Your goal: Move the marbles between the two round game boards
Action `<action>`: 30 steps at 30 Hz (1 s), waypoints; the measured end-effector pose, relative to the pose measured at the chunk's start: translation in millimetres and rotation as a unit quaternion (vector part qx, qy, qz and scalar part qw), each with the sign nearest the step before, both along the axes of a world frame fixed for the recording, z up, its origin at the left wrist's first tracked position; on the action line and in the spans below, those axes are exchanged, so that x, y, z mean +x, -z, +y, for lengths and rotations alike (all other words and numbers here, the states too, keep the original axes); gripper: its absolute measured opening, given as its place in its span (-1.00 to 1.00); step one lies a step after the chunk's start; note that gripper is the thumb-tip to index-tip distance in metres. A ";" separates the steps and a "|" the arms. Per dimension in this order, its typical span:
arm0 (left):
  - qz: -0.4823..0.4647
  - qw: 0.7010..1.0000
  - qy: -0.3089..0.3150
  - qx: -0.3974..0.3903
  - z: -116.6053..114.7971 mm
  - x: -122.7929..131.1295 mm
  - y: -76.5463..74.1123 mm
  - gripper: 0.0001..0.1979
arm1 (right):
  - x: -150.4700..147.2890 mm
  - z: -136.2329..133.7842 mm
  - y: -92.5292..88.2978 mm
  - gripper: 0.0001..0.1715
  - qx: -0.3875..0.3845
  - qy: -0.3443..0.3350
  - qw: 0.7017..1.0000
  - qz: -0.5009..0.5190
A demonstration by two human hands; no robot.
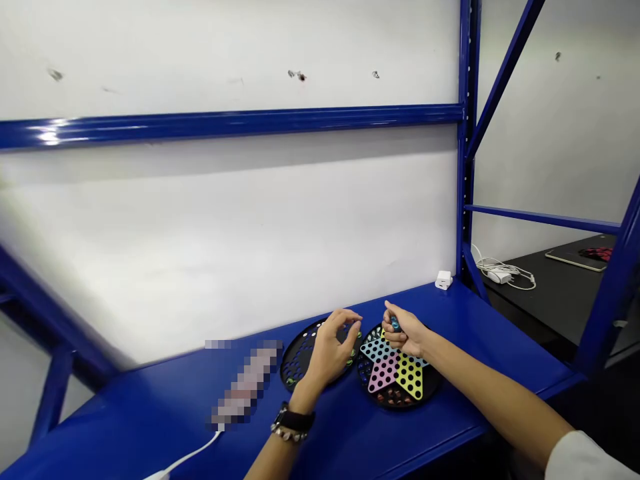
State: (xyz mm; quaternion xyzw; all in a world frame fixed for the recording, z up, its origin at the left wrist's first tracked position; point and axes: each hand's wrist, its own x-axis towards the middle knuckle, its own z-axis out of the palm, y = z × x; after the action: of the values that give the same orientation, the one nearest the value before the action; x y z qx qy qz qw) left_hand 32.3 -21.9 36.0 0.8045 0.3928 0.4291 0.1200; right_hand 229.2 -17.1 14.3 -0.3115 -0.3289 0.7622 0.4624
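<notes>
My right hand is curled closed around blue marbles, which show between the fingers. It hovers above a round black board with a star of pink, yellow and light blue sections full of holes. Marbles in several colours lie in the rim compartments, among them reddish-brown marbles at the front. My left hand is over the second round black board, fingers bent, thumb and forefinger tips slightly apart with nothing visible between them. Green marbles sit on that board's right side, partly hidden by this hand.
Both boards lie on a blue tabletop. Left of them is a blurred-out oblong object with a white cable. A white charger plug stands near the back right corner, by the blue frame post. A white wall rises behind.
</notes>
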 end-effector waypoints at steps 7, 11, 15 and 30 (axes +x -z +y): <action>-0.020 0.998 -0.061 -0.020 2.7 -33.3 10.9 -0.77 | 34.6 -43.5 15.9 -0.40 0.334 0.094 0.852 -0.391; -0.030 0.998 -0.049 -0.017 2.8 -30.7 13.6 -0.79 | 47.3 -70.5 36.3 -0.50 0.486 0.050 0.652 -0.580; -0.040 0.998 -0.037 -0.022 2.3 -29.9 14.8 -0.79 | 50.7 -77.2 39.6 -0.60 0.521 0.031 0.559 -0.644; 0.119 0.982 -0.083 -0.123 10.3 -101.6 24.7 -0.66 | 83.4 -139.2 25.6 -0.57 0.484 0.008 0.614 -0.624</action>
State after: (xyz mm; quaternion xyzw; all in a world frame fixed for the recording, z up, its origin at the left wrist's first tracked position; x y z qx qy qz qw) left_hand -69.3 -11.7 11.2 0.7935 0.5194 0.2873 0.1341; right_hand 312.6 -156.3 -11.3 -0.4458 -0.8564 0.1105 0.2357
